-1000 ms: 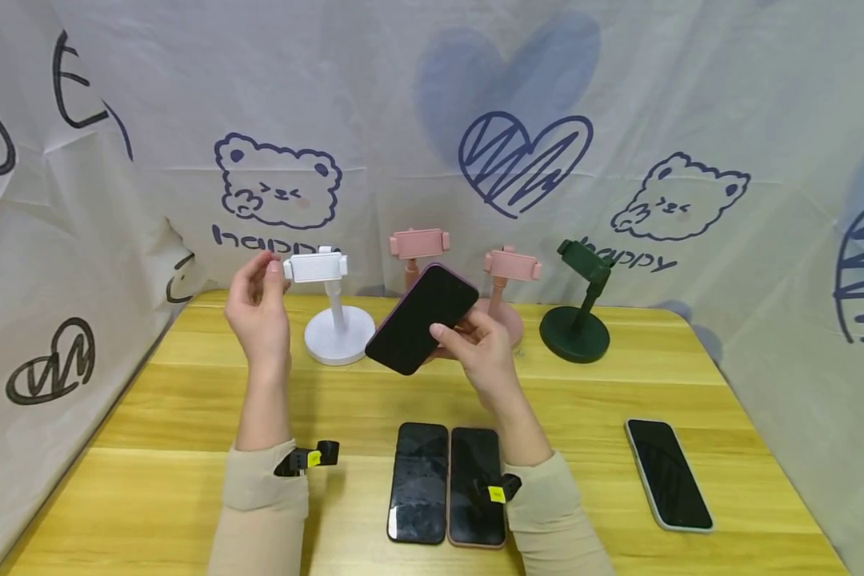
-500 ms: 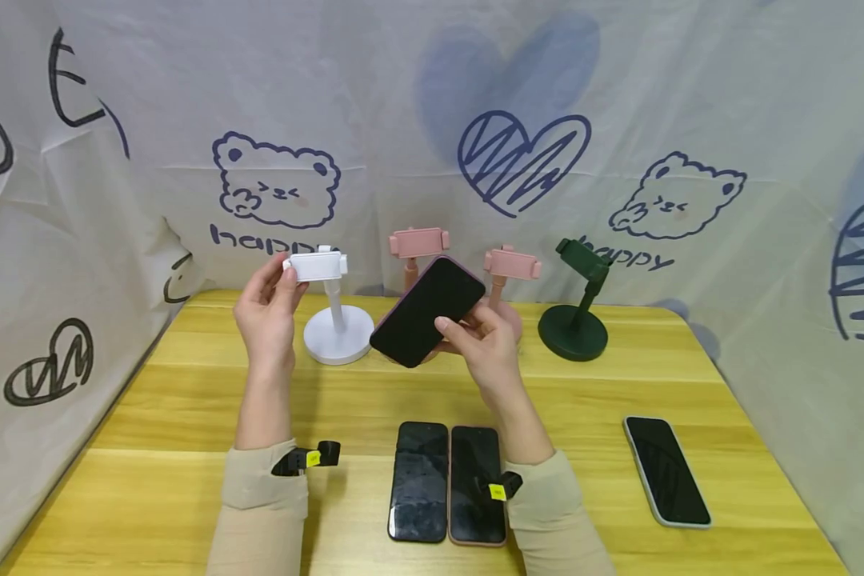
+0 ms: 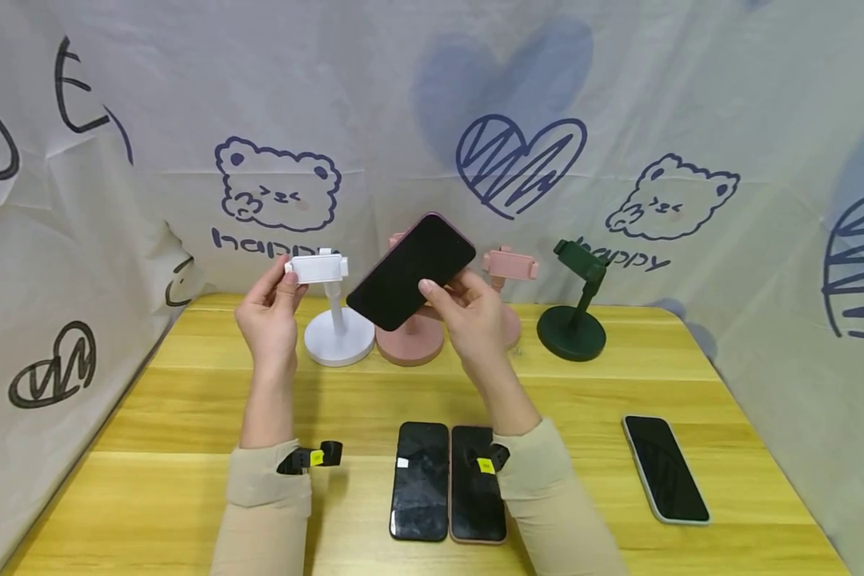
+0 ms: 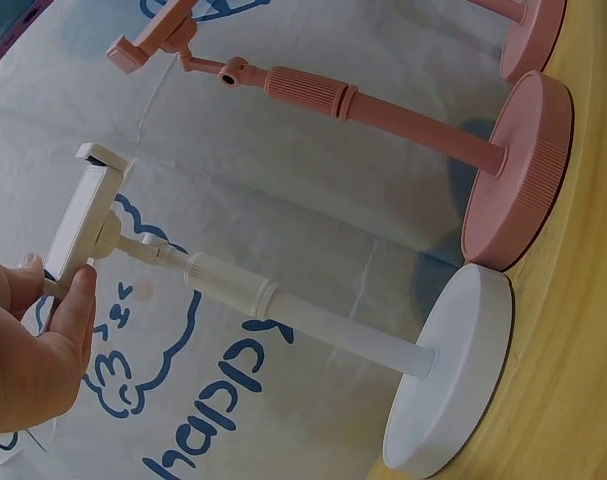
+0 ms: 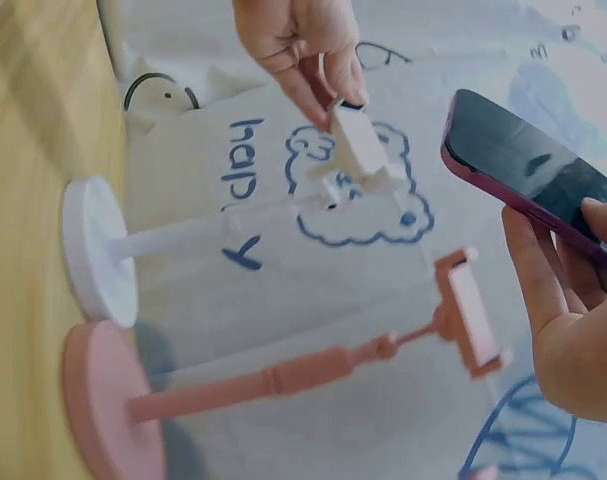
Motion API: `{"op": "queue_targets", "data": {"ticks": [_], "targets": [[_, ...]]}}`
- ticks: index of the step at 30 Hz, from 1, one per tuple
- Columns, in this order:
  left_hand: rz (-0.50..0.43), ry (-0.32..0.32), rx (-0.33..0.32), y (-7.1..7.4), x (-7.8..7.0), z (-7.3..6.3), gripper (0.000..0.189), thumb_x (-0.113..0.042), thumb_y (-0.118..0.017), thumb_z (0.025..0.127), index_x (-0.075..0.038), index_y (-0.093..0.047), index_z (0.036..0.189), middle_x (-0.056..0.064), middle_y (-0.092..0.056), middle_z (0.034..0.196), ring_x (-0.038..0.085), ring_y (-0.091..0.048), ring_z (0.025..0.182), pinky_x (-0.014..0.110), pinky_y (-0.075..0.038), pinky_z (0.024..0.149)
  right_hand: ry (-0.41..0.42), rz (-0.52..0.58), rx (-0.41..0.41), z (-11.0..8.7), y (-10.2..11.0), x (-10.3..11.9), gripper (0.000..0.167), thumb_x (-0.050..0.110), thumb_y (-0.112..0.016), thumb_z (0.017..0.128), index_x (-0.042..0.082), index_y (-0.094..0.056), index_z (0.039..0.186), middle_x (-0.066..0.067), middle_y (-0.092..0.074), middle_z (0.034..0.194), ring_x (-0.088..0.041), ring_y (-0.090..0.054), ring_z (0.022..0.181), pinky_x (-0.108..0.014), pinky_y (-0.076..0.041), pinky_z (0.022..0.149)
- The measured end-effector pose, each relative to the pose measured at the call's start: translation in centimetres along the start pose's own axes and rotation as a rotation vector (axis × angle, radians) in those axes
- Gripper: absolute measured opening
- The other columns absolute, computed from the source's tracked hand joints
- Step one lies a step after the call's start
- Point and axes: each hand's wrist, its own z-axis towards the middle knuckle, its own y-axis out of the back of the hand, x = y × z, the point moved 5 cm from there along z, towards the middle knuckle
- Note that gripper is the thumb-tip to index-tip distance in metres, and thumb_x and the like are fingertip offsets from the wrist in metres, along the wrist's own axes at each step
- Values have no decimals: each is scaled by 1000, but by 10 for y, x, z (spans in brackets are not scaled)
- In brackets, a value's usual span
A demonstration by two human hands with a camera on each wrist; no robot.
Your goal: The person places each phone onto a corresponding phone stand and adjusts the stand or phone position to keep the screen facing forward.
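Observation:
My left hand [image 3: 268, 318] pinches the left end of the clamp on a white phone stand [image 3: 334, 312]; in the left wrist view thumb and finger [image 4: 73, 315] meet at the clamp's lower jaw. My right hand [image 3: 471, 308] grips a smartphone [image 3: 412, 272] with a dark screen and a purple edge, thumb on the screen and fingers behind. The phone is held tilted in the air, just right of the white stand. It covers most of a pink phone stand [image 3: 410, 340] in the head view; the right wrist view shows that pink stand's clamp [image 5: 470, 315] whole.
A second pink stand [image 3: 511, 266] and a dark green stand [image 3: 579, 296] stand farther right along the back. Two black phones [image 3: 419, 496] [image 3: 475, 504] lie side by side in front, and a white-edged phone [image 3: 666, 470] lies at right. A printed cloth hangs behind the table [image 3: 187, 424].
My left hand has moved right onto the white stand's clamp and taken hold of its end. My right hand has raised the phone and brought it slightly left, toward the white stand.

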Motion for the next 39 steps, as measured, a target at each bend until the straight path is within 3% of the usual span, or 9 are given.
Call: {"op": "queue_targets", "data": {"ticks": [5, 10, 15, 20, 33, 39], "targets": [[5, -6, -12, 1, 0, 1, 34, -5, -68, 99, 0, -68, 133, 17, -67, 134, 15, -69, 102, 25, -58, 92, -2, -3, 9, 18, -25, 14, 23, -3, -68, 98, -11, -62, 119, -23, -70, 108, -15, -73, 86, -36, -64, 78], [13, 23, -22, 0, 0, 1, 35, -4, -68, 98, -2, -69, 134, 16, -68, 133, 17, -69, 102, 24, -58, 92, -45, -44, 17, 37, -48, 22, 25, 0, -68, 99, -8, -62, 123, -23, -70, 114, -21, -73, 91, -36, -64, 81], [35, 37, -25, 1, 0, 1, 36, -7, -69, 98, -5, -70, 134, 14, -68, 133, 18, -68, 106, 24, -57, 93, -71, -69, 41, 58, -68, 20, 30, 2, -69, 99, -5, -62, 128, -21, -70, 119, -30, -73, 100, -37, -64, 83], [42, 19, -15, 2, 0, 1, 36, -8, -69, 99, -5, -70, 134, 13, -68, 133, 17, -68, 106, 25, -57, 95, -112, -85, 55, 76, -84, 13, 31, 1, -67, 100, -6, -61, 130, -21, -68, 120, -31, -73, 103, -36, -64, 83], [27, -7, -9, 0, 1, 1, 37, -3, -67, 100, 0, -66, 136, 20, -66, 137, 15, -70, 106, 25, -58, 93, -238, -161, 58, 98, -102, -11, 30, 2, -64, 102, -6, -60, 131, -21, -69, 123, -31, -72, 108, -32, -63, 82], [-5, -14, -38, 0, 2, 2, 35, 3, -65, 99, 7, -64, 135, 21, -70, 126, 12, -70, 98, 26, -59, 90, -250, -156, 66, 96, -107, -18, 31, 0, -62, 103, -6, -59, 133, -24, -67, 124, -34, -70, 110, -39, -63, 86]]}}
